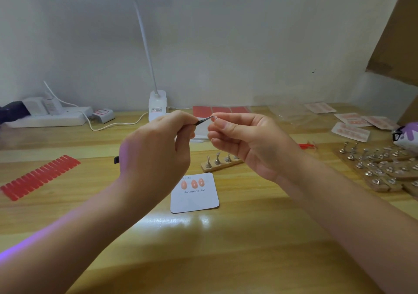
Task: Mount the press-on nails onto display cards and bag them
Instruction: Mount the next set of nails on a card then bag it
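Below both raised hands, on the pale wooden table (226, 248), lies a white square display card with rounded corners (195, 200), three peach press-on nails (194, 183) already stuck along its top. Just beyond it stands a wooden strip of metal nail stands (220, 163). The left hand (156, 155) grips thin dark tweezers (204, 120), their tip meeting the right hand (246, 143), whose fingertips pinch something tiny, too small to identify. Such a nail looks featherlight, stiff and slippery; I'd hold it by its edges.
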A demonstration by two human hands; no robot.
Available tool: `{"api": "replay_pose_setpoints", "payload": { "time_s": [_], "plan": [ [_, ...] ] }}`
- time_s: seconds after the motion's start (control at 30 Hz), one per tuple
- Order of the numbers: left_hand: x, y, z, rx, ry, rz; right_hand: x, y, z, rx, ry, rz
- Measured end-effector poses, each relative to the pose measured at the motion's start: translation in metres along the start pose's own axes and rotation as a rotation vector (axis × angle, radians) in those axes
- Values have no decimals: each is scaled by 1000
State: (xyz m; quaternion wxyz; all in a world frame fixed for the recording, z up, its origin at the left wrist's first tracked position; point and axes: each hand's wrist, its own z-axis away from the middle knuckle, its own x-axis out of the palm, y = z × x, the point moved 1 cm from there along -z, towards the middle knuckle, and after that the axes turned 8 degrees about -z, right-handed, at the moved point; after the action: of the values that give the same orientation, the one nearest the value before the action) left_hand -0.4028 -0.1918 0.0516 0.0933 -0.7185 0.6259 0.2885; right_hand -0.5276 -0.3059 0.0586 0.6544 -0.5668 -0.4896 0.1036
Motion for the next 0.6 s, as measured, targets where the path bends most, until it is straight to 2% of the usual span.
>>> {"api": "replay_pose_setpoints", "payload": {
  "time_s": [0.4, 0.6],
  "plan": [
    [6, -1, 1, -180, -159, 350, 2, -7, 1, -36, 34, 106],
    [7, 0, 1, -250, -189, 498, 2, -5, 0, -43, 48, 157]
  ]
}}
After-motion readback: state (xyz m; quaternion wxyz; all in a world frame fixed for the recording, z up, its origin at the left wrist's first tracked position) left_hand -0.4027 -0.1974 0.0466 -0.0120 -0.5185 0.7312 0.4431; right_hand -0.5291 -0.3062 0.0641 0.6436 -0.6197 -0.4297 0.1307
